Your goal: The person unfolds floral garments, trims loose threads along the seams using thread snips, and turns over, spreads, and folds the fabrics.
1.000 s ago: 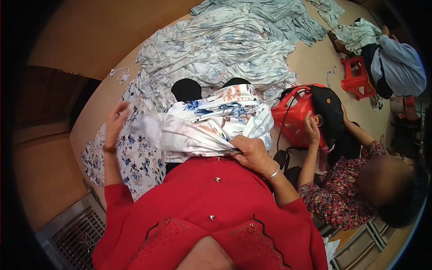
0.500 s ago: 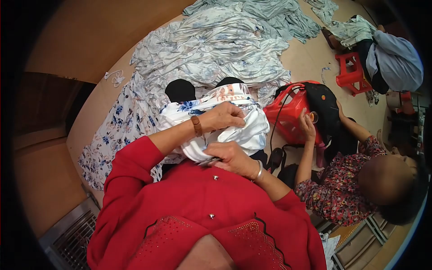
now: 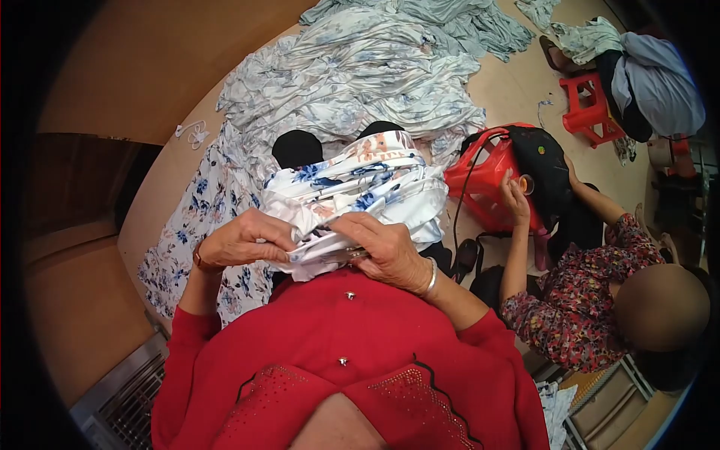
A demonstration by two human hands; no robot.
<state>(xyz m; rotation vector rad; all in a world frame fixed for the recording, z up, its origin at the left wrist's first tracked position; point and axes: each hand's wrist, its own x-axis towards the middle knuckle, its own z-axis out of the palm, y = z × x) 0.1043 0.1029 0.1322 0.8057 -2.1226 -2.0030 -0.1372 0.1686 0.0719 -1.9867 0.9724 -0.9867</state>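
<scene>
White floral fabric [image 3: 375, 184] with blue and peach print lies bunched over my lap, its near edge folded up in front of my red top. My left hand [image 3: 251, 238] pinches this edge between thumb and fingers at the left. Close beside it, my right hand [image 3: 382, 253], with a silver bangle at the wrist, is closed on the same edge. A small metallic glint shows under the right fingers; what it belongs to is mostly hidden. The two hands are a short gap apart, the fabric stretched between them.
A large heap of floral cloth [image 3: 337, 82] covers the floor ahead. To the right, a co-worker in a patterned top [image 3: 577, 300] holds dark cloth by a red plastic stool [image 3: 487, 176]. Another person sits farther back at a second red stool [image 3: 585, 109].
My left hand has drawn back from over the fabric to its near edge at the left. My right hand has shifted slightly, and more of the blue print shows.
</scene>
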